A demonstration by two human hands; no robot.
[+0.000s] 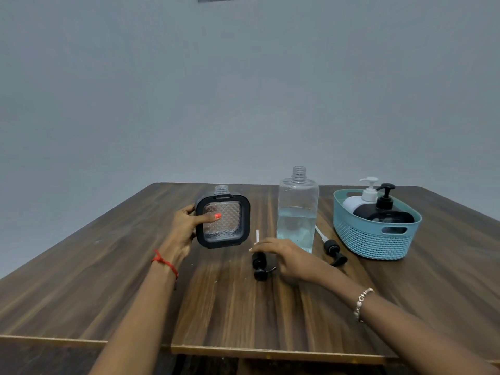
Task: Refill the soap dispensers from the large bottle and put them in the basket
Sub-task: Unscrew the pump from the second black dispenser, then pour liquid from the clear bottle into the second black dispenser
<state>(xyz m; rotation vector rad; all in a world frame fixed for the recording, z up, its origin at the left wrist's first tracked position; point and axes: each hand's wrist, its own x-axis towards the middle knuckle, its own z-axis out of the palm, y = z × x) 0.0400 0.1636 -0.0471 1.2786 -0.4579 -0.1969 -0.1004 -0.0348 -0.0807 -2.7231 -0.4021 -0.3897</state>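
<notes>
My left hand point(186, 228) grips a square dispenser point(223, 220) with a black frame and clear quilted sides, upright on the table, its neck uncapped. My right hand point(284, 257) rests over a black pump head point(259, 263) that lies on the table with its white tube pointing away; whether the fingers grip it I cannot tell. The large clear bottle point(297, 212), uncapped and about half full of pale blue liquid, stands just behind my right hand. A teal basket point(376, 239) at the right holds a white dispenser point(364, 197) and a black dispenser point(385, 209).
A second black pump head point(334, 251) with a white tube lies between the large bottle and the basket. The brown wooden table point(135, 280) ends in a front edge close to me, and a grey wall stands behind it.
</notes>
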